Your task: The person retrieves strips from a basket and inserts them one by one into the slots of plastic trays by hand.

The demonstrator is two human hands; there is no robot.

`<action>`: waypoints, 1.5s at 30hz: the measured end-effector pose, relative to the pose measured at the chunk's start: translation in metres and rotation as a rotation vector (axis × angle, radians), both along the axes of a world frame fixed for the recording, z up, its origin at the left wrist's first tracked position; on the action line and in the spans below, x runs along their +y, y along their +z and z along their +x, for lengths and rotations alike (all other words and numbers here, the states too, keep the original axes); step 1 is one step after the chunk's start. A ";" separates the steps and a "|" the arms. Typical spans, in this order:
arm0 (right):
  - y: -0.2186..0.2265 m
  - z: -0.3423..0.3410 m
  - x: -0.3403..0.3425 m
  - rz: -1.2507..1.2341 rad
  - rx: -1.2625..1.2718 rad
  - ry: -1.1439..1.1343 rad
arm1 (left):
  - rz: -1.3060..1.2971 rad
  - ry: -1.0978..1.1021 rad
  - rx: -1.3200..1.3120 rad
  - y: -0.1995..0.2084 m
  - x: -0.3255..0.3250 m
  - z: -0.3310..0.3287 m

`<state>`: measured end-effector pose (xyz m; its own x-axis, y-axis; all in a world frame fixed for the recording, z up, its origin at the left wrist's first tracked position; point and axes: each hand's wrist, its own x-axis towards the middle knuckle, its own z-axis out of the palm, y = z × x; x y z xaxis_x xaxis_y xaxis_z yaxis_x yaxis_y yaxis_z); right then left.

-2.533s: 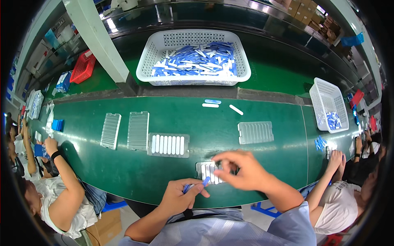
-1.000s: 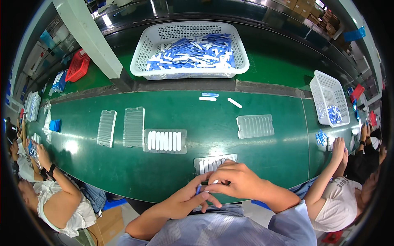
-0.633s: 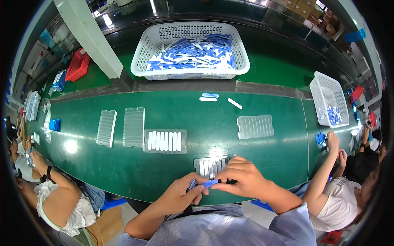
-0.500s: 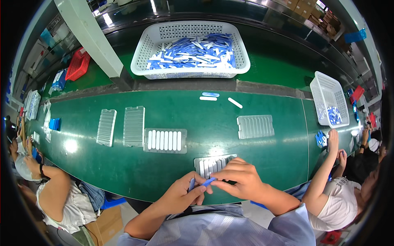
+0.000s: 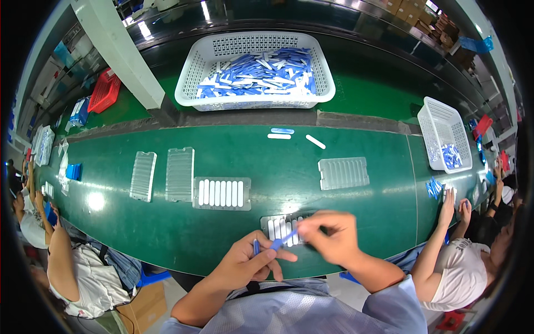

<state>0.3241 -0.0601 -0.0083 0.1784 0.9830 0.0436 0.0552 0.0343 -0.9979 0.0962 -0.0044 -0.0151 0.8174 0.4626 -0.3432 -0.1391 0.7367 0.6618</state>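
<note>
I log bright light across the green desk (image 5: 384, 222), with a hard white glare spot at its left and softer sheen near the middle. The dark panel (image 5: 245, 15) behind carries streaked reflections. My right hand (image 5: 334, 238) is blurred, the left hand (image 5: 250, 260) crisper. Fisheye curvature bends edges; black vignetting fills the corners.

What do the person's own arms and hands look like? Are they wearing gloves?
No gloves: the left hand and right hand are bare, and I can't see a watch or bracelet. The forearms are uncovered too. Higher up, the right sleeve is pale blue and loose, matching the shirt.
</note>
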 end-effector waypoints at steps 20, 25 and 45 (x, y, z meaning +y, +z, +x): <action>0.015 0.047 0.029 -0.256 -0.580 0.361 | -0.148 -0.040 0.053 -0.006 -0.006 -0.006; 0.020 0.048 0.030 -0.148 -0.774 0.434 | -0.124 -0.011 0.077 -0.004 -0.006 -0.007; 0.005 0.023 0.005 -0.174 0.249 0.067 | -0.046 -0.011 0.092 0.004 -0.003 0.003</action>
